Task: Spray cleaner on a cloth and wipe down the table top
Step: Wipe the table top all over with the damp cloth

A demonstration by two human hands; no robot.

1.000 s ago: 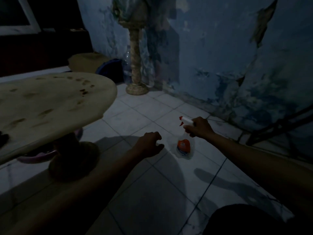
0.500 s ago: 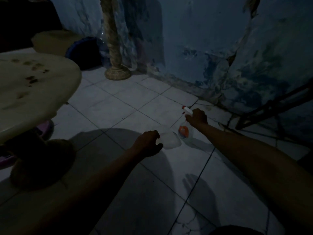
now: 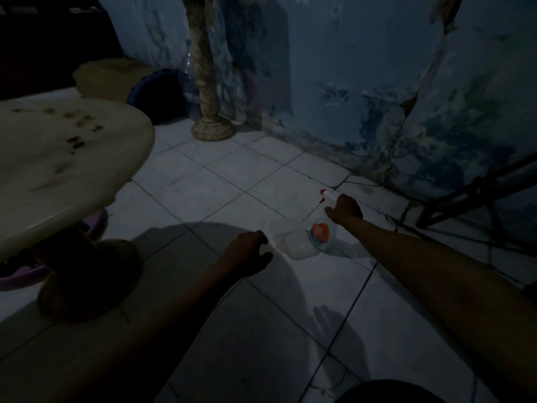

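A clear spray bottle (image 3: 319, 232) with an orange label and a white and red trigger head stands on the white floor tiles. My right hand (image 3: 344, 209) grips its neck just under the trigger. A pale white cloth (image 3: 289, 239) lies on the floor right beside the bottle, on its left. My left hand (image 3: 247, 253) is closed on the cloth's near left corner. The round, stained, cream table top (image 3: 66, 167) is at the left, well apart from both hands.
The table's dark pedestal base (image 3: 87, 274) stands on the floor at the left, with a purple basin (image 3: 20, 276) beside it. A stone column (image 3: 207, 82), a dark blue tub (image 3: 157, 94) and a peeling blue wall are behind. Dark metal bars (image 3: 476, 193) lean at the right.
The view has swung slightly, so the table shows more. A white cloth has come into view by the bottle, and my left hand has closed on its corner. My right hand keeps holding the bottle.
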